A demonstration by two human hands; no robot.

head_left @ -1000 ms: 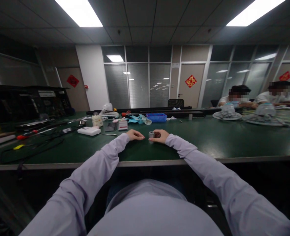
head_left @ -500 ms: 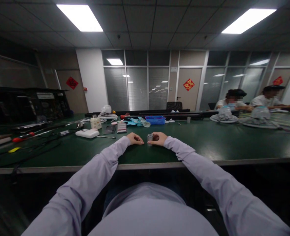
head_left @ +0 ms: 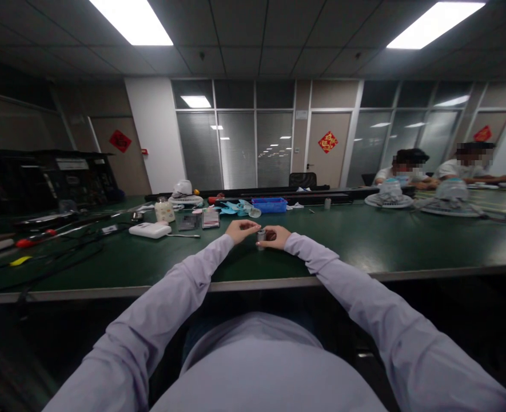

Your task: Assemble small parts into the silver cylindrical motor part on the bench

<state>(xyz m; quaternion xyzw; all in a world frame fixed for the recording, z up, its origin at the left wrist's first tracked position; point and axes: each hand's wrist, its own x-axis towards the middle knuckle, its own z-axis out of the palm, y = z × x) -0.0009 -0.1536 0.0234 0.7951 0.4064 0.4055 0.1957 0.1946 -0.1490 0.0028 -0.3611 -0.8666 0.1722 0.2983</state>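
A small grey metal cylinder [head_left: 261,240] stands upright on the green tabletop [head_left: 253,269] in front of me. My right hand [head_left: 276,237] is closed around it from the right, thumb low and fingers behind. My left hand [head_left: 243,230] is at its upper left, thumb and fingers pinched together with the tips at the cylinder's top rim. Whatever lies between those left fingertips is too small to make out.
Beyond my hands lie a blue tray [head_left: 270,205], light blue gloves [head_left: 239,208] and another small cylinder [head_left: 327,203]. To the left are a white power bank [head_left: 150,229], a jar [head_left: 164,210] and cables. White fan-like units [head_left: 389,194] stand at right, near two seated people.
My left hand has risen and moved right, from beside the cylinder to its top. The right hand keeps its hold. The view has tilted slightly downward.
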